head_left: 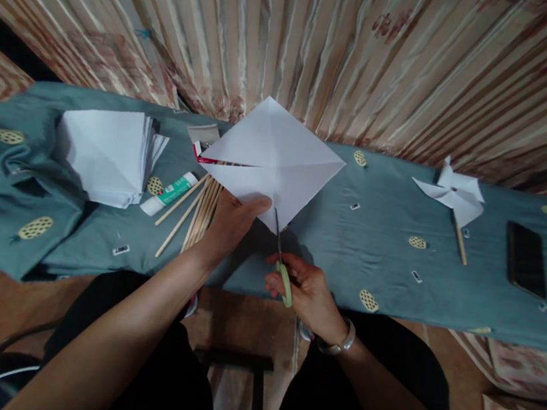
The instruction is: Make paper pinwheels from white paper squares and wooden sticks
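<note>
A square sheet of white paper (289, 160) is held up cornerwise above the cloth, with creases crossing at its middle. One slit runs into it from its left corner. My left hand (235, 221) grips the sheet near the bottom corner, thumb on top and the other fingers hidden beneath. In my right hand (310, 287) is a pair of scissors (284, 280) with pale green handles. Their blades are at the paper's bottom corner, one blade showing on top of the sheet. Several wooden sticks (181, 216) lie under and beside the paper, left of my left hand.
A stack of white paper (103, 152) and a glue stick (170, 194) lie left on the green cloth (347, 255). Partly behind the paper sits a small open box (203, 135). A paper pinwheel (456, 194) on a stick and a black phone (527, 258) lie right. A curtain (295, 40) hangs behind.
</note>
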The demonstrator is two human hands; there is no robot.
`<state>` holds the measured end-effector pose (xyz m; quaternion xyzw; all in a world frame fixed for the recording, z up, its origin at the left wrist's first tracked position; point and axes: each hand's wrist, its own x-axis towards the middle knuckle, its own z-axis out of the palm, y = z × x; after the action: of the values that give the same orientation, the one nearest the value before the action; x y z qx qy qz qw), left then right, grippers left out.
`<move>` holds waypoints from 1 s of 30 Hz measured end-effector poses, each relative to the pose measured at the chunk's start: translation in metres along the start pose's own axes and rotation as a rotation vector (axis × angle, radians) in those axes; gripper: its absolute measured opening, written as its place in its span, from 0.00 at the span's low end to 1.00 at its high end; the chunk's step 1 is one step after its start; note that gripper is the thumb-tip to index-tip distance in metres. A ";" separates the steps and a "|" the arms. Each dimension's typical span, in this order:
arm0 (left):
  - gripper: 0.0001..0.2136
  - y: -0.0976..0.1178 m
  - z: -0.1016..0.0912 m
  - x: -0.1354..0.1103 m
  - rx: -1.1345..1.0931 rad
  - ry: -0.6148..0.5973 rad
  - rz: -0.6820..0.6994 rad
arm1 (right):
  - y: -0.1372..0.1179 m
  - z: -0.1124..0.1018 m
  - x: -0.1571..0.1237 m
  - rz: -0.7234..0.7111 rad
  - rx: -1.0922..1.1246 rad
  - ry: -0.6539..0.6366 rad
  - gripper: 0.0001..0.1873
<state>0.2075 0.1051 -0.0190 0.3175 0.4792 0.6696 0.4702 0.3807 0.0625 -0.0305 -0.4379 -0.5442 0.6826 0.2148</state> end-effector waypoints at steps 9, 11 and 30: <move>0.09 0.002 0.002 -0.006 0.031 -0.039 -0.049 | -0.008 -0.003 -0.001 -0.036 -0.078 -0.006 0.21; 0.11 0.001 0.003 -0.007 0.028 -0.027 -0.065 | -0.008 -0.003 0.000 -0.035 -0.070 -0.002 0.21; 0.11 -0.002 0.001 -0.005 0.027 -0.013 -0.054 | -0.012 -0.003 0.003 -0.053 0.037 -0.013 0.24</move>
<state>0.2111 0.1009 -0.0201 0.3152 0.4936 0.6481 0.4867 0.3796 0.0706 -0.0210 -0.4147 -0.5443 0.6896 0.2374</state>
